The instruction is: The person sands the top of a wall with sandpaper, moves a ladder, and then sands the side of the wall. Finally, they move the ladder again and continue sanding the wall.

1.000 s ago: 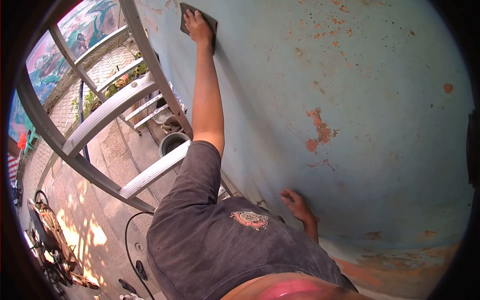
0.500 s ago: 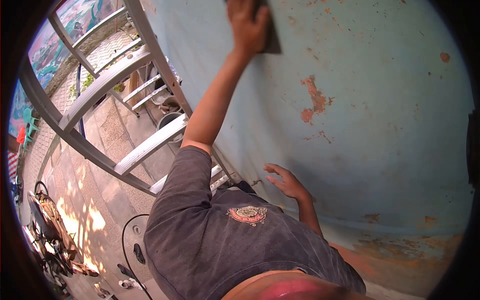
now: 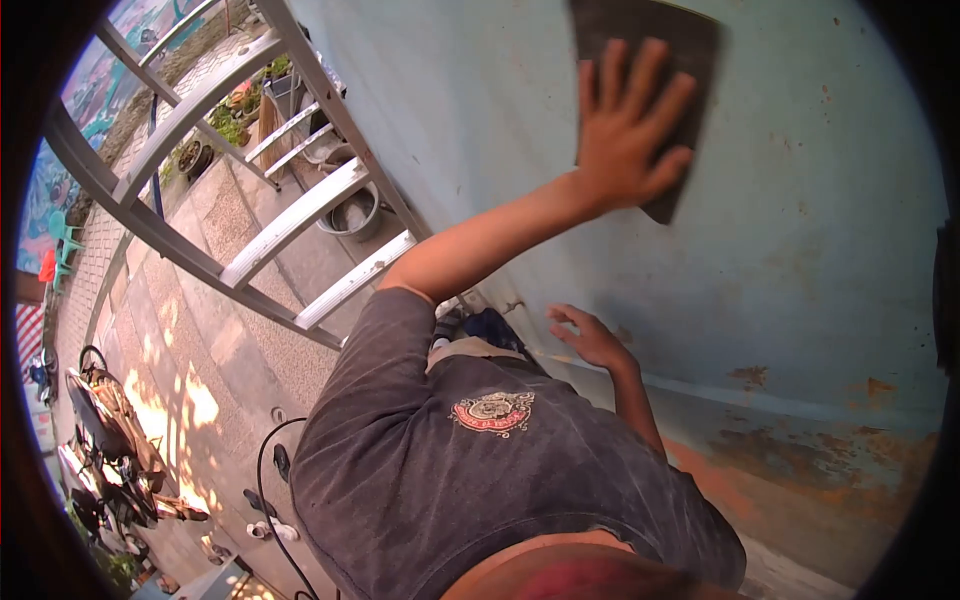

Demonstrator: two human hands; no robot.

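My left hand (image 3: 630,130) is raised against a pale blue wall (image 3: 820,200), its palm pressing a dark, flat sheet that looks like sandpaper (image 3: 690,50). The fingers spread across the sheet, with the thumb out to the right. Part of the sheet is hidden under the hand, and its edges blur with motion. Lower down, in front of the wall, my right hand (image 3: 592,340) is open and holds nothing. Its fingers are apart and loosely bent.
An aluminium stepladder (image 3: 300,235) stands left of my left arm, beside the wall. Behind its rungs is a grey bucket (image 3: 350,215). A black cable (image 3: 262,480) loops over the floor near sandals. Paint has peeled low on the wall (image 3: 790,450).
My left hand and the sandpaper have swept right along the wall and sit lower in view, over the former peeled patch. My right hand stays low and empty; the view has shifted slightly.
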